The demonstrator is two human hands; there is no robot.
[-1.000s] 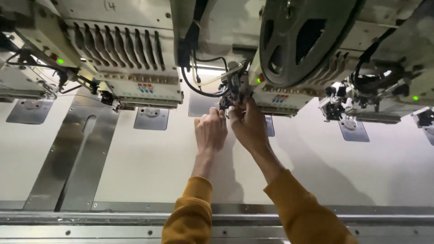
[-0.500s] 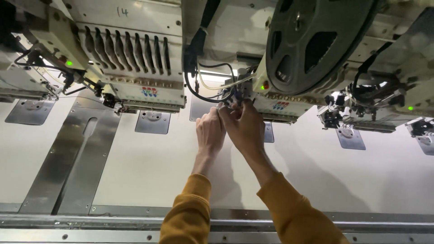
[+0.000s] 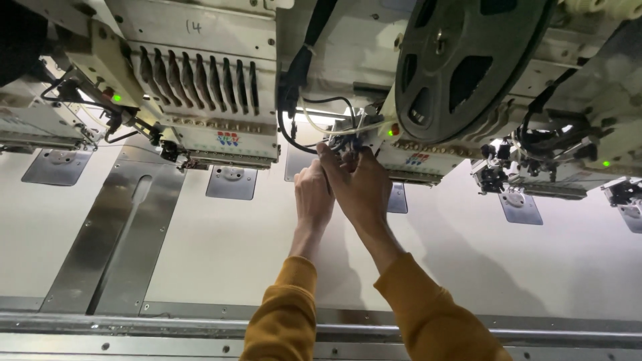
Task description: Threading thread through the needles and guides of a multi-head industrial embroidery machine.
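1. Under the machine head, between the 2 embroidery heads, sits a small needle-side mechanism (image 3: 348, 142) with thin wires; both hands meet on it.
2. Right hand (image 3: 363, 187) lies over the top with its fingers curled in toward the mechanism, and the left hand (image 3: 313, 197) is pressed against it from the left, fingertips pinched up at the same spot (whether either one actually clamps a thread or a part, I cannot tell, since the fingers hide it).
3. Compared with 1 second ago, the hands have stayed on the same spot while the view has drawn closer and tilted up, so the work at that point looks ongoing and not finished.
4. Just above the hands a black cable (image 3: 294, 80) loops down, and a large dark reel (image 3: 461, 63) hangs to the right, crowding the approach from that side.
5. Left of them is the row of thread slots (image 3: 197, 80) on the neighbouring head, with a green light (image 3: 117, 98) beside it.
6. Below, the pale bench (image 3: 221, 261) carries small metal needle plates (image 3: 231, 182), a long steel strip (image 3: 114, 247) and a front rail (image 3: 167, 327); mustard sleeves (image 3: 284, 314) cross it.
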